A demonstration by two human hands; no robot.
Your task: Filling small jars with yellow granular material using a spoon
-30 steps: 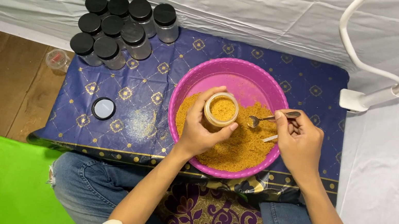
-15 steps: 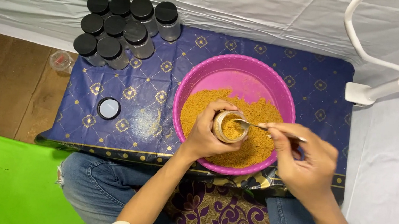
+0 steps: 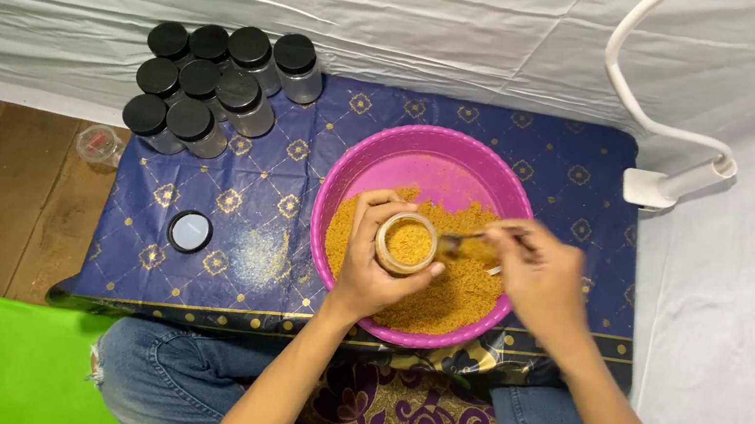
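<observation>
Now the spoon (image 3: 472,242) meets the jar (image 3: 406,244).
Left hand (image 3: 378,276) wraps the jar over the pink basin (image 3: 375,158); right hand (image 3: 540,279) pinches the spoon (best kept level, tipped slowly).

spoon (image 3: 482,240) motion-blurred, white tube (image 3: 640,92) cut off

Jar (image 3: 407,243) over bowl (image 3: 435,156); lidded jars (image 3: 218,86) far left behind.

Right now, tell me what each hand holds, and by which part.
Left hand grips the small open jar around its side, over the pink bowl. Right hand holds a spoon by its handle.
</observation>
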